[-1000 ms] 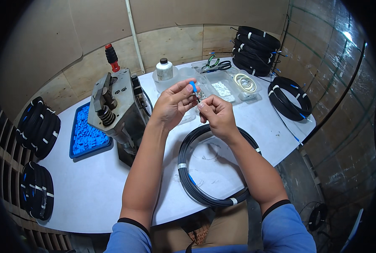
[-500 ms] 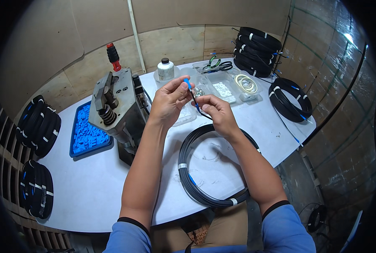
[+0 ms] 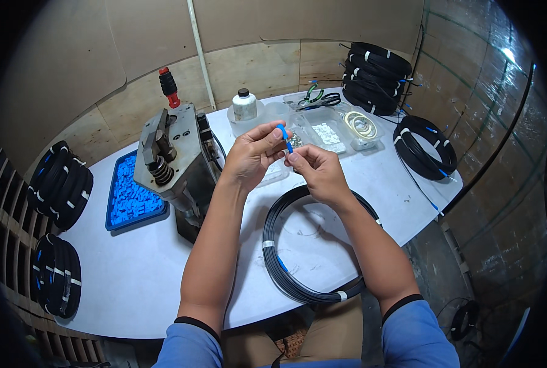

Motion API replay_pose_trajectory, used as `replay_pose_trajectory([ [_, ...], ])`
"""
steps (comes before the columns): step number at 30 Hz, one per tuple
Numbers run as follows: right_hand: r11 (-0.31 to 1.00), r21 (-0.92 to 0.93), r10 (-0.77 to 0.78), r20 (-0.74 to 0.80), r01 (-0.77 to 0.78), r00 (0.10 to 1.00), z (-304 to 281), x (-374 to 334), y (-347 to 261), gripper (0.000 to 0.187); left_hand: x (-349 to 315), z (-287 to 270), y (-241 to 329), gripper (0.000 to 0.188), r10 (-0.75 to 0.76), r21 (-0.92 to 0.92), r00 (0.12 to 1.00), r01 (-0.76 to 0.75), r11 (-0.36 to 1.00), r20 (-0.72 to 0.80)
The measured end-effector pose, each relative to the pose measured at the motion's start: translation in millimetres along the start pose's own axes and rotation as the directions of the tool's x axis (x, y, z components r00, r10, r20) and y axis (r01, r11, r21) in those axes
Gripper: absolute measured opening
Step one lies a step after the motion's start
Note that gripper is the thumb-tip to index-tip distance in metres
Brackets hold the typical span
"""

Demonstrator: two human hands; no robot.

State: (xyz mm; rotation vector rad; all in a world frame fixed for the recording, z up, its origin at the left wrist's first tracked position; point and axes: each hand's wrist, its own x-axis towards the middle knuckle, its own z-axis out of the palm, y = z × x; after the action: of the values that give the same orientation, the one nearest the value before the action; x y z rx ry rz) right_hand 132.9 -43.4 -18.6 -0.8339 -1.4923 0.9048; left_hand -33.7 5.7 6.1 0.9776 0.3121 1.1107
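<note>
Above the table's middle, my left hand (image 3: 250, 154) pinches a blue cable connector (image 3: 282, 130) between thumb and fingertips. Just below it, my right hand (image 3: 320, 173) grips the small blue sleeve (image 3: 289, 147) at the connector's lower end. The two blue pieces look close together or touching; fingers hide part of them. A coil of black cable (image 3: 270, 257), bound with white ties, lies on the white table (image 3: 138, 276) beneath my right forearm. The cable between my right hand and the coil is mostly hidden.
A metal press (image 3: 178, 138) stands left of my left arm, beside a blue tray (image 3: 140, 227) of small blue parts. Clear plastic boxes (image 3: 347, 146), a white bottle (image 3: 244, 105) and scissors (image 3: 322, 101) sit at the back. Cable coils (image 3: 378, 76) line both sides.
The blue sleeve, earlier lower on the black cable, is now up near the connector. My right hand has closed in on my left, and the bare stretch of cable between them no longer shows.
</note>
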Motion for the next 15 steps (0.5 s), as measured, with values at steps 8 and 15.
replay_pose_trajectory([
  [8,0.999,0.048,-0.012,-0.063,0.015,0.998,5.7,-3.3,-1.1,0.021,-1.0,0.5,2.9,0.031,-0.021,-0.003,0.999,0.021,1.000,0.024],
  [15,0.999,0.044,0.009,-0.079,-0.005,0.997,2.5,-4.4,-5.0,0.021,-0.6,6.0,-0.4,0.033,0.002,0.062,0.998,-0.005,0.998,0.059],
])
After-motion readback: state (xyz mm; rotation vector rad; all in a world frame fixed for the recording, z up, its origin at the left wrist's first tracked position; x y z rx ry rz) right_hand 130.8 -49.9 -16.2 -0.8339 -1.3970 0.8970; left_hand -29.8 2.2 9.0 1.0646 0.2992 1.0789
